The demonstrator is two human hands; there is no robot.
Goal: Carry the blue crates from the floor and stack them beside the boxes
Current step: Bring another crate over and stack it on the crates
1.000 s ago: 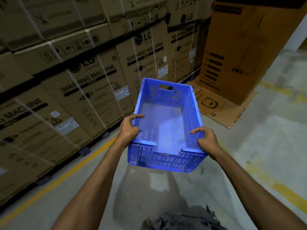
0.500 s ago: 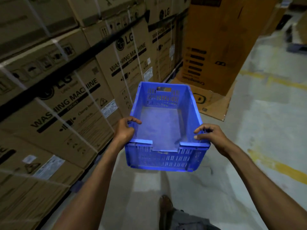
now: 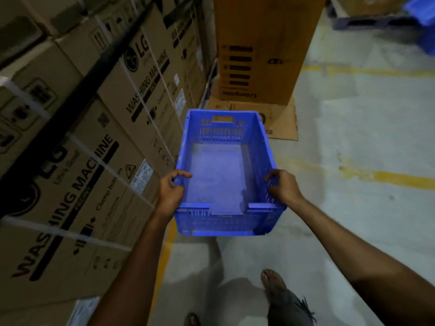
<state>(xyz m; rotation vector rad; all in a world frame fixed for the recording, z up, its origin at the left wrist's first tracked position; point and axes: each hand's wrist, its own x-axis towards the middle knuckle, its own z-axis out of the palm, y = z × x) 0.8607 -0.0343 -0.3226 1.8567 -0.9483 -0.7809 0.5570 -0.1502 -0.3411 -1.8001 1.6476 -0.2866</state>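
Note:
An empty blue plastic crate (image 3: 219, 170) with slotted walls hangs in the air in front of me, held level above the floor. My left hand (image 3: 170, 192) grips its left rim near the close corner. My right hand (image 3: 283, 188) grips the right rim opposite. A wall of stacked washing-machine boxes (image 3: 94, 161) runs along my left, close to the crate's left side. More blue crates (image 3: 421, 22) show at the top right corner, blurred and partly cut off.
A tall orange-brown carton (image 3: 263, 50) stands ahead on a flattened cardboard sheet (image 3: 280, 123). Yellow floor lines (image 3: 386, 176) cross the grey concrete to the right. A dark pallet (image 3: 367, 22) lies far right. My bare foot (image 3: 273, 282) steps below.
I have walked forward along the boxes with the crate; the tall carton and cardboard sheet are closer, and the view has tilted further down at the floor. Both hands keep their grip.

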